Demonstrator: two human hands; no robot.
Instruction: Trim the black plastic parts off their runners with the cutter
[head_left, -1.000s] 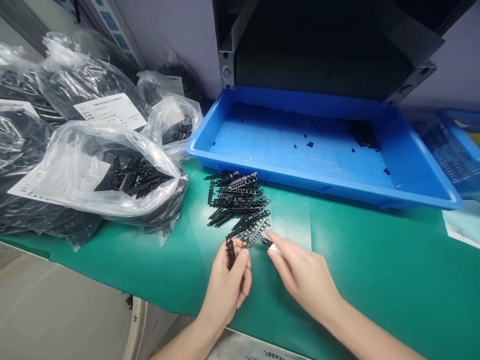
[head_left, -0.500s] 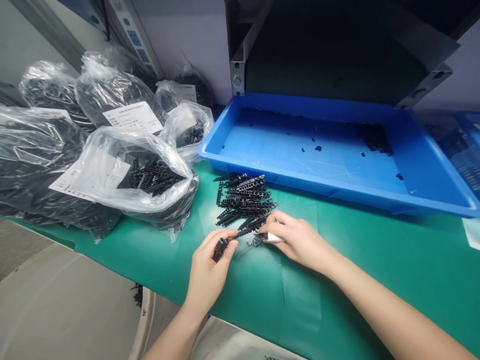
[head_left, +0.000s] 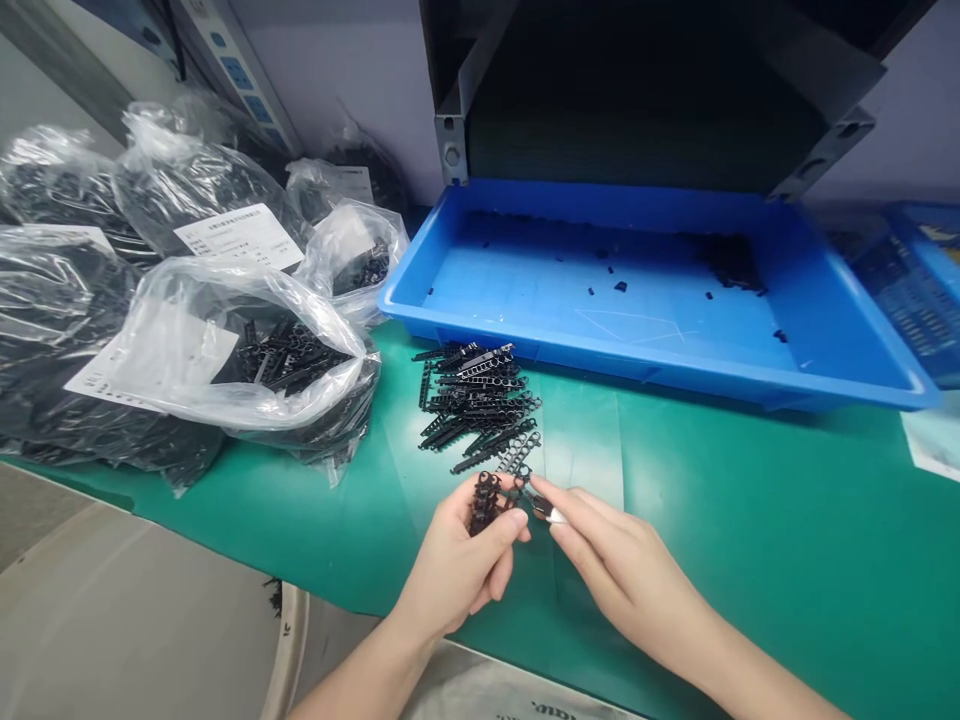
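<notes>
My left hand (head_left: 457,565) is closed around a bunch of black plastic strips (head_left: 486,500) with ring-shaped ends, held over the green tabletop. Close against it is my right hand (head_left: 626,565), its fingers closed on a small white-and-black tool (head_left: 553,515) whose exact kind I cannot make out. The right index fingertip reaches a ringed black piece between the hands; whether it grips that piece is unclear. Just beyond my hands lies a loose pile of black plastic strips (head_left: 480,400) with rows of holes.
A shallow blue tray (head_left: 652,375) with scattered black bits stands behind the pile. At left, an open plastic bag (head_left: 315,400) of black parts sits before several filled bags (head_left: 202,185). A pale round bin (head_left: 289,650) is below the table's front edge.
Both hands have moved back from the pile, toward me, and come closer together. The bunch in my left hand is now tilted upright. The view has shifted slightly right.
</notes>
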